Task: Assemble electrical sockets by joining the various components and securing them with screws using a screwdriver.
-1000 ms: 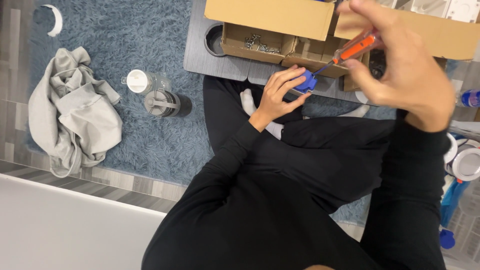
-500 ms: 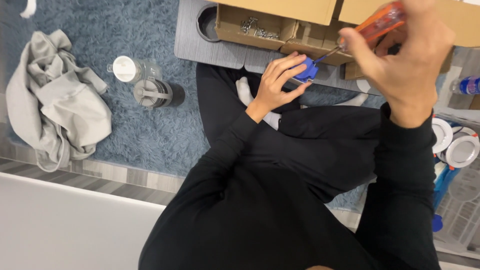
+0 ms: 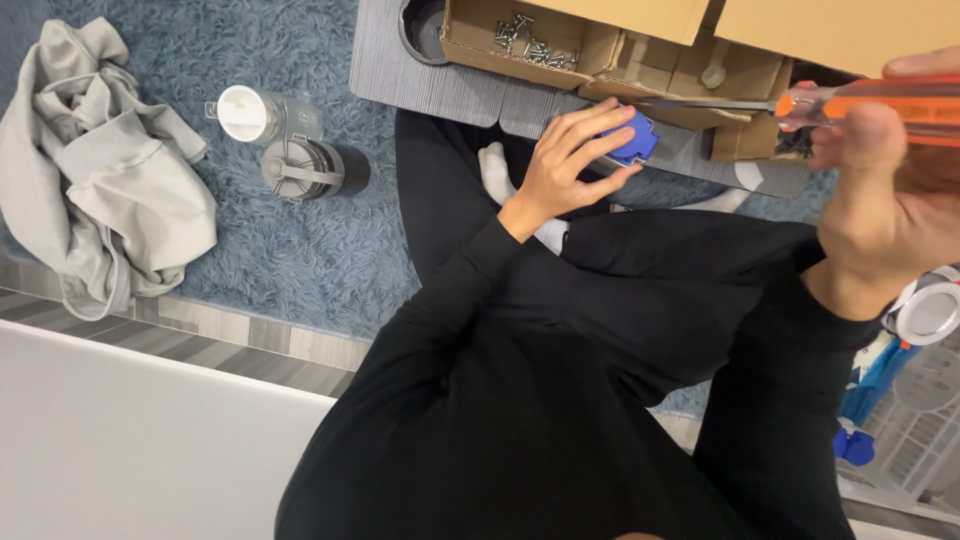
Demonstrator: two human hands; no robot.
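Note:
My left hand (image 3: 566, 163) grips a small blue plastic part (image 3: 631, 138) against the grey board (image 3: 440, 85) in front of my crossed legs. My right hand (image 3: 880, 190) is raised close to the camera at the right edge, closed around the orange handle of a screwdriver (image 3: 860, 100). Its metal shaft runs left and its tip ends just above the blue part. Behind them sits an open cardboard box (image 3: 560, 45) with several loose screws (image 3: 530, 42) in one compartment.
A clear water bottle with a white lid (image 3: 285, 145) lies on the blue shag rug (image 3: 200, 60). A crumpled grey garment (image 3: 100, 170) lies at left. A white surface (image 3: 130, 440) fills the lower left. Blue and white objects (image 3: 900, 340) sit at the right edge.
My right hand with the screwdriver has moved right and nearer the camera. My left hand keeps its hold on the blue part. The view has shifted slightly.

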